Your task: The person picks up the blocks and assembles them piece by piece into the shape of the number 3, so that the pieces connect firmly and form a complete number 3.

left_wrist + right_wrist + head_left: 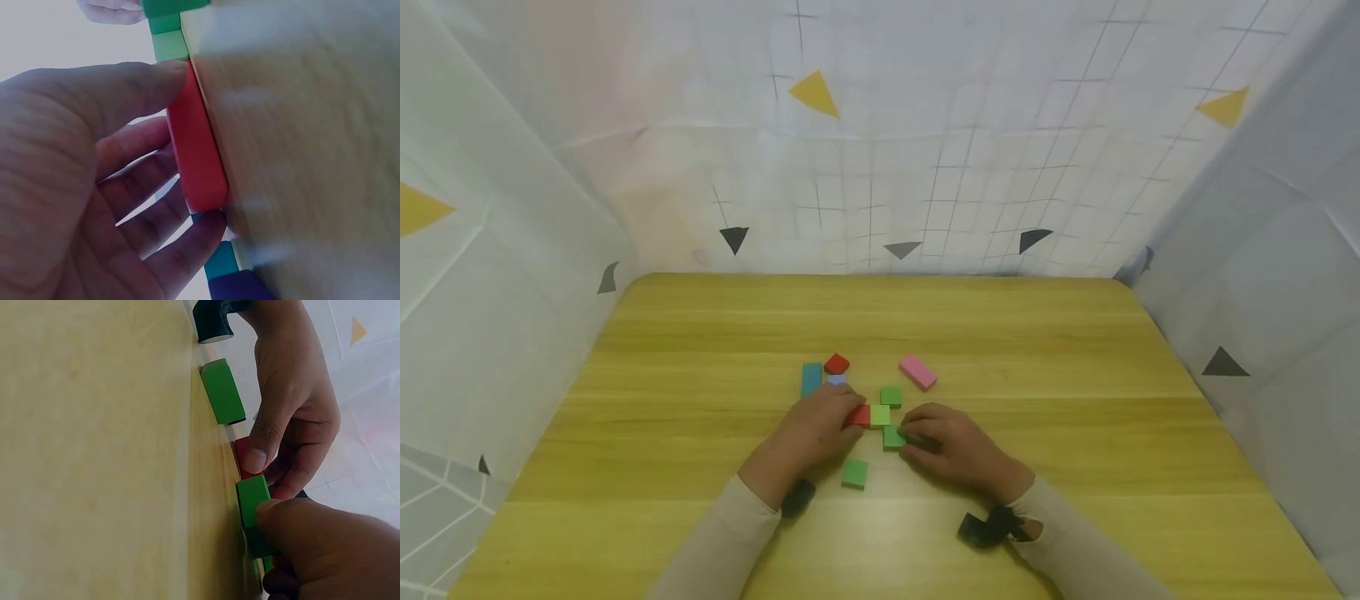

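My left hand (814,427) holds a long red block (199,150) flat on the table; in the left wrist view the thumb lies at one end and the fingers curl along the far side to the other end. In the head view the hand covers most of it. A light green block (880,416) stands right at the red block's end. Between thumb and fingers, my right hand (952,446) pinches a green block (253,512) at the light green one's near right corner. Another green block (891,397) lies just behind the light green one.
A separate green block (854,473) lies nearer me, between the forearms. Beyond the left hand are a teal block (811,379), a small red block (837,363) and a partly hidden lavender block (837,379). A pink block (918,372) lies at the back right.
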### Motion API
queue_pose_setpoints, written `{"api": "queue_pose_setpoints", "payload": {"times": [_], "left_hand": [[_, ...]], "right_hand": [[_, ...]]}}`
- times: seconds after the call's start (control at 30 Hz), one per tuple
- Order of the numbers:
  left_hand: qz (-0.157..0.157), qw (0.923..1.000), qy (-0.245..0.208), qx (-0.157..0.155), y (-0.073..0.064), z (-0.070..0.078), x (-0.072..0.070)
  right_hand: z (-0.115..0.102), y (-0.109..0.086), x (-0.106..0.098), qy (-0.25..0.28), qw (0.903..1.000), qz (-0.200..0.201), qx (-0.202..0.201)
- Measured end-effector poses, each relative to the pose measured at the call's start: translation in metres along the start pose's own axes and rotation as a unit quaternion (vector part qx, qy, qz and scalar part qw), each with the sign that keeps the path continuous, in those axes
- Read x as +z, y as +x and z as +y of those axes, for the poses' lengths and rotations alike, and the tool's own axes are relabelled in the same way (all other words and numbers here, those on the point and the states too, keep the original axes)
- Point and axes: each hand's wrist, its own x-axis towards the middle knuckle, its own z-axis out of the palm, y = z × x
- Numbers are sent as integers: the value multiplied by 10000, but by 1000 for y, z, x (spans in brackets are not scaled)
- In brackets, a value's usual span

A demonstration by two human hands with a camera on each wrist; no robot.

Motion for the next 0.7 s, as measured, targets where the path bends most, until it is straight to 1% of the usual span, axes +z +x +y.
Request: {"api": "queue_pose_setpoints", "payload": {"times": [0.27,0.53,0.7], "left_hand": [[-4,10000,52,39,1,0,-1],[-3,10000,-7,59,2,0,-3],[-54,10000,55,-22,3,-1,-1]], "right_hand": [[0,2,0,8,9999,83,-104],[2,3,2,-10,9998,107,-167],[2,3,2,-13,9998,124,-124]]}}
